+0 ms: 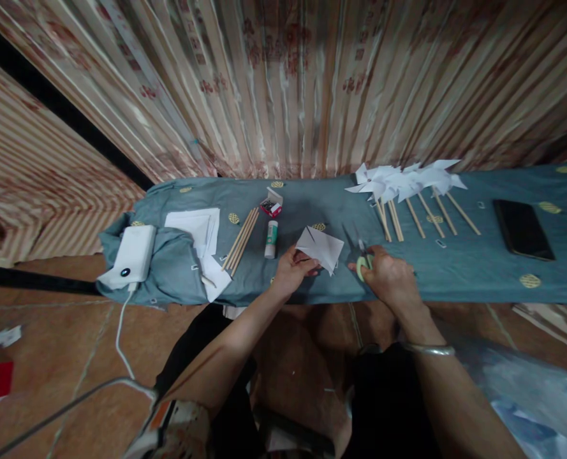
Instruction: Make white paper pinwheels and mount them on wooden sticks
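Observation:
My left hand (293,270) pinches the left edge of a white paper square (322,246), held just over the cloth. Dark slits or lines run inward on the sheet. In my right hand (392,278) is a pair of scissors (362,260) with pale green handles; the blades point up and away, a little right of the paper and apart from it. Left of the paper stand a glue stick (271,240) and a small opened red box (272,204) with dark bits in it. Several wooden sticks (242,241) lie beside the glue.
Paper pinwheels (402,182) on sticks lie at the back right, near a black phone (523,229). White paper sheets (210,233) and a white power bank (134,254) with a cable rest at the left. A striped curtain (283,89) hangs behind the cloth-covered bench (474,274).

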Available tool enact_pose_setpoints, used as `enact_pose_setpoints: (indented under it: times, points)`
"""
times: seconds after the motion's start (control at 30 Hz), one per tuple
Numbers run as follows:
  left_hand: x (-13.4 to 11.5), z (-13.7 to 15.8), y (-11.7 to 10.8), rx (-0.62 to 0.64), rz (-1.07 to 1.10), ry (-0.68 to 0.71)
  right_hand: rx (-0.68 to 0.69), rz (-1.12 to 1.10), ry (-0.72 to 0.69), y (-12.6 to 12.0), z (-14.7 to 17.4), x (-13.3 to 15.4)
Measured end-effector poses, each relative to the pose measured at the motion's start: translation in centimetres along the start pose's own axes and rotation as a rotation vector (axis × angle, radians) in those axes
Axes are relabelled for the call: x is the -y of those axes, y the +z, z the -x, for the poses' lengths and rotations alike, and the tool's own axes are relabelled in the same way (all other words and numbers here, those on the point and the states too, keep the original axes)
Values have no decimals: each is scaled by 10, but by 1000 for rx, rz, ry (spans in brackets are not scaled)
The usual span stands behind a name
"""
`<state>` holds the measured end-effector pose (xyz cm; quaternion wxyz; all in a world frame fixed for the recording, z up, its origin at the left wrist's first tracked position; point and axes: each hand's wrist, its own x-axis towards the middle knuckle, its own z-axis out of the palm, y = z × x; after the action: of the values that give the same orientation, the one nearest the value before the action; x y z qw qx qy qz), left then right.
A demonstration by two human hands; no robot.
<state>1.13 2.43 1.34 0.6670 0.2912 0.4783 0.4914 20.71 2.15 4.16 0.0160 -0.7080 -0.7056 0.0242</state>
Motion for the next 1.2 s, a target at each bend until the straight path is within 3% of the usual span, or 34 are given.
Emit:
enact_pose_setpoints:
  times: [0.13, 0.23, 0.3, 0.47, 0.73, 0.93, 1.2]
  points:
    - [-7, 6, -10, -21, -136, -5, -15, 91, 35, -1, -10, 0]
    - [-18, 13, -23, 2, -306, 73, -32, 145, 55, -1, -12, -4]
    - [-27, 16, -35, 1, -431, 182, -37, 163, 58, 0, -13, -8]
    - [-35, 5, -67, -249, -686, 526, -32, 207, 62, 5, -14, -12]
    - [-19, -20, -78, -276, -1048, 545, 26, 215, 69, -2, -19, -6]
    - [-16, -28, -84, -260, -1016, 561, 52, 227, 48, -5, -22, -7]
    - [-23, -29, -87, -319, -610, 466, 19, 262, 13, 0, -20, -8]
